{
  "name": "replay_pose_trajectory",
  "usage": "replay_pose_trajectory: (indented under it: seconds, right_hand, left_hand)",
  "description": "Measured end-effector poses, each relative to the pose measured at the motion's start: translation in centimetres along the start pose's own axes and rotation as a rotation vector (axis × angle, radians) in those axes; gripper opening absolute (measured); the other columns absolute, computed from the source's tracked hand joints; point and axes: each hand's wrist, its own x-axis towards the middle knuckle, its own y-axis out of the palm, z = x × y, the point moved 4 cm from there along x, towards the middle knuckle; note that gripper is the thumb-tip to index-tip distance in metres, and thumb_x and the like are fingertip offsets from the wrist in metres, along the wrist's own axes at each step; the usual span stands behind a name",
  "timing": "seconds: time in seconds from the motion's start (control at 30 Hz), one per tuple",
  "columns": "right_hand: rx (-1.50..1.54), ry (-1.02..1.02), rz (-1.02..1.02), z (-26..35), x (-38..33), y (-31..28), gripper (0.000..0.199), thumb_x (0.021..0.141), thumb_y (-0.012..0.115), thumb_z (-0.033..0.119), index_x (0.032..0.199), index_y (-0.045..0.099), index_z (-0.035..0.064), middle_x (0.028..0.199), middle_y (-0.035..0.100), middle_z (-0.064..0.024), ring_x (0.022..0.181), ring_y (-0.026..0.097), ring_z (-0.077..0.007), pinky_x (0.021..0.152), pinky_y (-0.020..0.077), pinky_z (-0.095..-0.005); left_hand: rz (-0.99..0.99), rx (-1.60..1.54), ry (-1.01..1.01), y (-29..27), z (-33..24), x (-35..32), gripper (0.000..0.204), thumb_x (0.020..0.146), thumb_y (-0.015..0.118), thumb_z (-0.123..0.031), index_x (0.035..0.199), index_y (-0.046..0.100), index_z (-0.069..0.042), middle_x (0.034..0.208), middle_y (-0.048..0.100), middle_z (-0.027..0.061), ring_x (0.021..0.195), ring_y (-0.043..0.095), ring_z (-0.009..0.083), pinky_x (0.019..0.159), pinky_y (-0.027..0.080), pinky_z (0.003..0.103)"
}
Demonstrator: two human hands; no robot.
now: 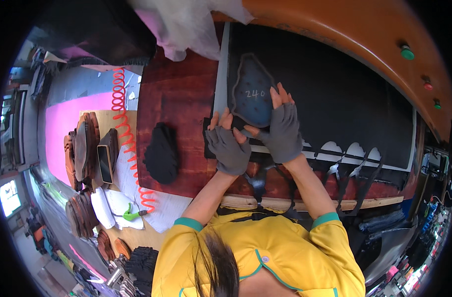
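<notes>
On a black sheet [335,89] lies a cutting die [255,106], a pointed sole-shaped outline with a bluish middle and pale handwritten marks. My right hand [284,131], in a grey fingerless glove, is at the die's lower right edge with its thumb stretched left and its fingers pointing away from me. My left hand [228,148], gloved the same way, rests by the die's lower left side, over the sheet's near left corner; its fingers are stretched out and slightly apart. Nothing shows in either palm. Scalloped cut-outs and thin strips of leftover material hang along the sheet's near edge.
An orange machine beam [335,39] with green and red buttons arches over the far side. Black cut pieces [161,153] are stacked on the red-brown board [181,99]. Left stand a red coiled hose [119,99], a green air gun [132,213], a phone [105,163] and brown sole-shaped stacks [86,143].
</notes>
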Motion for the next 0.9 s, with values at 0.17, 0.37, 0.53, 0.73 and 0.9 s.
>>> replay_pose_trajectory:
  seconds: [0.17, 0.37, 0.53, 0.73, 0.9]
  right_hand:
    - [-0.06, 0.003, -0.217, -0.7, 0.2, -0.2, 0.096, 0.07, 0.083, 0.044, 0.143, 0.038, 0.0005, 0.142, 0.047, -0.0196, 0.126, 0.048, -0.0361, 0.108, 0.0352, -0.0505]
    - [-0.036, 0.015, -0.383, -2.4, 0.7, -0.4, 0.098, 0.063, 0.087, 0.039, 0.14, 0.04, 0.0016, 0.14, 0.046, -0.0187, 0.125, 0.047, -0.0381, 0.109, 0.0341, -0.0502]
    - [-0.062, 0.145, -0.414, -5.1, -1.9, -3.0, 0.096, 0.07, 0.085, 0.04, 0.144, 0.037, 0.0021, 0.145, 0.039, -0.0217, 0.135, 0.038, -0.0417, 0.113, 0.0278, -0.0547]
    - [-0.331, 0.176, -0.683, -10.8, -5.3, -13.4, 0.104, 0.082, 0.077, 0.048, 0.148, 0.022, -0.0099, 0.15, 0.029, -0.0324, 0.141, 0.029, -0.0474, 0.117, 0.0192, -0.057]
    - [-0.562, -0.007, -1.072, -14.8, -1.5, -23.1, 0.106, 0.084, 0.066, 0.064, 0.15, 0.018, -0.0036, 0.148, 0.022, -0.0369, 0.139, 0.021, -0.0515, 0.112, 0.0171, -0.0619]
  left_hand:
    - [-0.054, 0.044, 0.094, 1.9, 0.4, 0.6, 0.033, 0.091, 0.048, -0.009, 0.122, 0.055, 0.002, 0.126, 0.062, 0.0189, 0.114, 0.056, 0.044, 0.096, 0.041, 0.053]
    - [-0.058, 0.047, 0.133, 4.8, 0.6, 2.1, 0.034, 0.09, 0.048, -0.009, 0.122, 0.055, 0.001, 0.126, 0.061, 0.019, 0.113, 0.056, 0.0422, 0.098, 0.042, 0.051]
    - [-0.029, 0.048, -0.012, 3.2, -1.8, 3.9, 0.035, 0.09, 0.053, -0.013, 0.122, 0.053, 0.002, 0.128, 0.054, 0.0236, 0.116, 0.051, 0.0441, 0.098, 0.04, 0.052]
    - [0.336, -0.061, 0.42, 1.2, -9.2, -7.5, 0.03, 0.083, 0.068, -0.019, 0.108, 0.058, -0.007, 0.114, 0.057, 0.0151, 0.1, 0.057, 0.0359, 0.086, 0.044, 0.049]
    - [0.443, -0.012, 0.496, 4.3, -8.5, -9.5, 0.013, 0.083, 0.066, -0.02, 0.088, 0.061, -0.008, 0.09, 0.058, 0.0114, 0.08, 0.057, 0.0309, 0.078, 0.045, 0.044]
